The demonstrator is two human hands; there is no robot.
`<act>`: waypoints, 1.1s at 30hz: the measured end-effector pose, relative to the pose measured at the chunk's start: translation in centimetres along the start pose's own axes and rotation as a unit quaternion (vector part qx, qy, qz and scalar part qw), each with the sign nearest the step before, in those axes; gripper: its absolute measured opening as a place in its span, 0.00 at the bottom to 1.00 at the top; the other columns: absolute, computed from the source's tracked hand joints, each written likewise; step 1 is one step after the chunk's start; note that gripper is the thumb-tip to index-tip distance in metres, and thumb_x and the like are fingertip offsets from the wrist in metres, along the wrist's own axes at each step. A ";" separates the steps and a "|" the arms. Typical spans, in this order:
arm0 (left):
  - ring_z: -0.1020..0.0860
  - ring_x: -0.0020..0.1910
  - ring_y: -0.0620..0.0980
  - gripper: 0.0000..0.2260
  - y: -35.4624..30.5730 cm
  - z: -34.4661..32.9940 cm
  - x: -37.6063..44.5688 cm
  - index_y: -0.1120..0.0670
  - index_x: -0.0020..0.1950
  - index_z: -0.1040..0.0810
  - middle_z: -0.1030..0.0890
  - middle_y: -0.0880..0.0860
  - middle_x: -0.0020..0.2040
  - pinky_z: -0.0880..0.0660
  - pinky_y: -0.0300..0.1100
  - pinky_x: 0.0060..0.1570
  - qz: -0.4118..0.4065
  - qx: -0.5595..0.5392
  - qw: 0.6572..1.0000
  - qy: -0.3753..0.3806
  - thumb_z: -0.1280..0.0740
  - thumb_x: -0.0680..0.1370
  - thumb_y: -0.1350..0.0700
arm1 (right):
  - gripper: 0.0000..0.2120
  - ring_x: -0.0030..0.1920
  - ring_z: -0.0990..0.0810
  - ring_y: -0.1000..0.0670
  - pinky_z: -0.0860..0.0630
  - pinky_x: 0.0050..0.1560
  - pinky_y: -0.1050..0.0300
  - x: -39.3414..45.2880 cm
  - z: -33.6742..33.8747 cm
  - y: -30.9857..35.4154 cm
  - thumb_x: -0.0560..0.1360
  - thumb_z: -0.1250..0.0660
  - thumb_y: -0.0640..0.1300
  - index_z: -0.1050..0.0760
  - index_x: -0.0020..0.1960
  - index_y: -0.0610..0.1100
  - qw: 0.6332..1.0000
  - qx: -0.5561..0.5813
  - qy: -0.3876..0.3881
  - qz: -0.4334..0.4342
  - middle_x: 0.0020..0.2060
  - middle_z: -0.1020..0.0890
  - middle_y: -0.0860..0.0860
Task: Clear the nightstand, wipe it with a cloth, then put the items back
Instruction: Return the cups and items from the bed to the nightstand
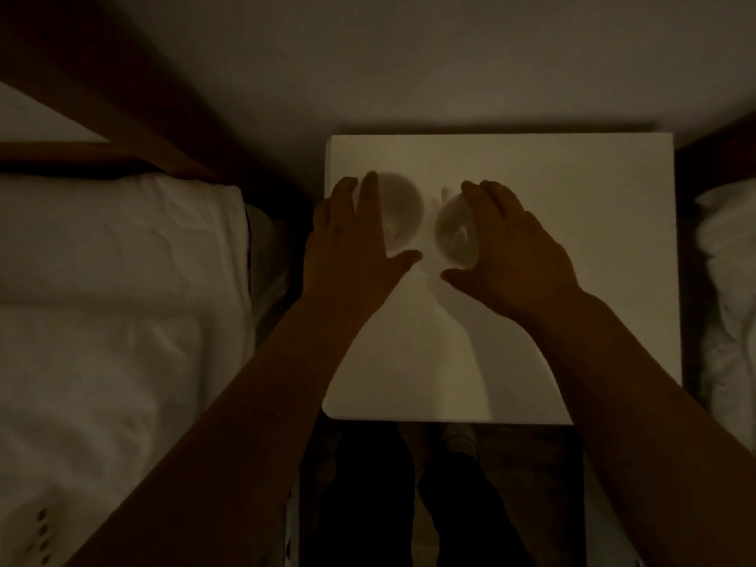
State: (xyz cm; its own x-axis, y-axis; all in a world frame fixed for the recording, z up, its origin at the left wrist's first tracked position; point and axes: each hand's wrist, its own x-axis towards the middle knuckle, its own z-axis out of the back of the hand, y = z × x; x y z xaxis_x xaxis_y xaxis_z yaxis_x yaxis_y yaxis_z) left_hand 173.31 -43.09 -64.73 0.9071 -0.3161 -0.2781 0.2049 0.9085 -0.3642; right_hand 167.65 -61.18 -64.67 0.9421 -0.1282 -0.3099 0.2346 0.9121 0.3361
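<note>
Looking down from my head camera in dim light, the white nightstand worktop [532,239] sits between two beds with white bedding [122,280]. Two clear drinking glasses stand side by side on its far left part, close together. My left hand [352,239] curls around the left glass [399,210], fingers on its left side and thumb at its near edge, grasping it. My right hand [507,243] wraps the right glass [454,235] from the right, fingers over its far rim and thumb below, gripping it. Whether either glass is lifted off the worktop I cannot tell.
</note>
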 end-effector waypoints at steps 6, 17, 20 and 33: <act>0.40 0.72 0.58 0.42 0.7 1.4 2.2 0.47 0.77 0.48 0.41 0.50 0.76 0.41 0.64 0.64 -0.097 0.089 0.991 0.026 0.27 0.71 0.44 | 0.49 0.60 0.25 0.41 0.24 0.52 0.44 0.6 -0.1 0.4 0.61 0.21 0.57 0.43 0.74 0.48 0.999 0.034 -0.020 -0.003 0.70 0.35 0.47; 0.47 0.74 0.64 0.52 -0.3 1.6 1.2 0.46 0.77 0.58 0.52 0.59 0.77 0.41 0.63 0.67 0.010 0.094 0.995 0.030 0.31 0.65 0.30 | 0.49 0.60 0.26 0.41 0.23 0.50 0.45 1.6 0.0 1.0 0.60 0.21 0.59 0.43 0.72 0.49 0.999 0.036 -0.027 -0.017 0.69 0.34 0.46; 0.39 0.69 0.62 0.50 -1.9 0.6 -0.2 0.49 0.77 0.52 0.43 0.60 0.74 0.33 0.59 0.61 0.073 0.093 0.993 -0.008 0.33 0.65 0.28 | 0.53 0.72 0.40 0.38 0.29 0.59 0.38 1.3 0.2 0.9 0.62 0.23 0.59 0.50 0.76 0.51 0.999 0.036 -0.005 -0.014 0.76 0.44 0.47; 0.40 0.70 0.62 0.41 -0.7 3.2 1.8 0.40 0.77 0.51 0.50 0.57 0.76 0.27 0.58 0.59 -0.113 0.152 0.978 0.085 0.30 0.73 0.57 | 0.47 0.67 0.32 0.43 0.29 0.60 0.48 2.9 0.8 1.8 0.64 0.21 0.49 0.44 0.75 0.46 0.998 0.047 -0.029 0.006 0.71 0.34 0.49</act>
State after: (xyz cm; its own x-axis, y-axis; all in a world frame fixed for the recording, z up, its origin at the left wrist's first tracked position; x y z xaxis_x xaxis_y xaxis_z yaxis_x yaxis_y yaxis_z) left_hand 176.01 -43.43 -62.12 0.7566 -0.5356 -0.3750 0.5168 0.8412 -0.1590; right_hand 170.99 -60.20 -64.26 0.9568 -0.1413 -0.2541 0.2412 0.8738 0.4222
